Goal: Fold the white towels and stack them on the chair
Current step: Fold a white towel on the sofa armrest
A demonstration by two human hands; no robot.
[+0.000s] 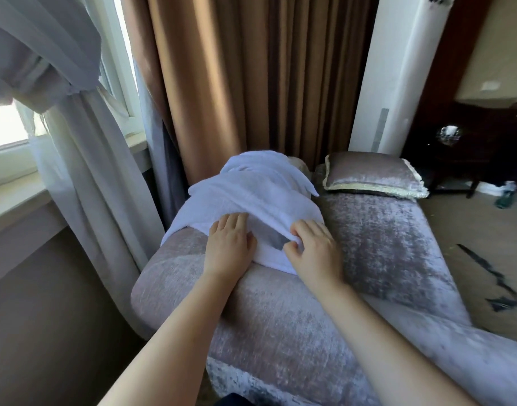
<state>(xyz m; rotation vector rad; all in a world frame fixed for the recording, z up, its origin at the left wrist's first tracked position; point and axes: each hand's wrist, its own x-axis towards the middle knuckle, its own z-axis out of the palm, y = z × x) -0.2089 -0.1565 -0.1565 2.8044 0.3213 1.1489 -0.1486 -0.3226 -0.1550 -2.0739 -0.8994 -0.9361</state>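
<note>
Velvet chair (pixel 280 332) — right hand (pixel 316 250) pinches towel (pixel 251 194).

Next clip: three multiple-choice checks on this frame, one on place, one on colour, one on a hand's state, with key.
1. Where do the white towels lie? A draped over the chair; B on the floor; C on the windowsill.
2. What colour is the heavy curtain behind the chair? A green; B brown; C red.
3. What does the right hand do? A hangs idle; B pinches a towel edge; C presses the window.
Key: 1 A, they cover its padded top; 2 B, brown folds hang there; 3 B, thumb and fingers nip the hem.
</note>
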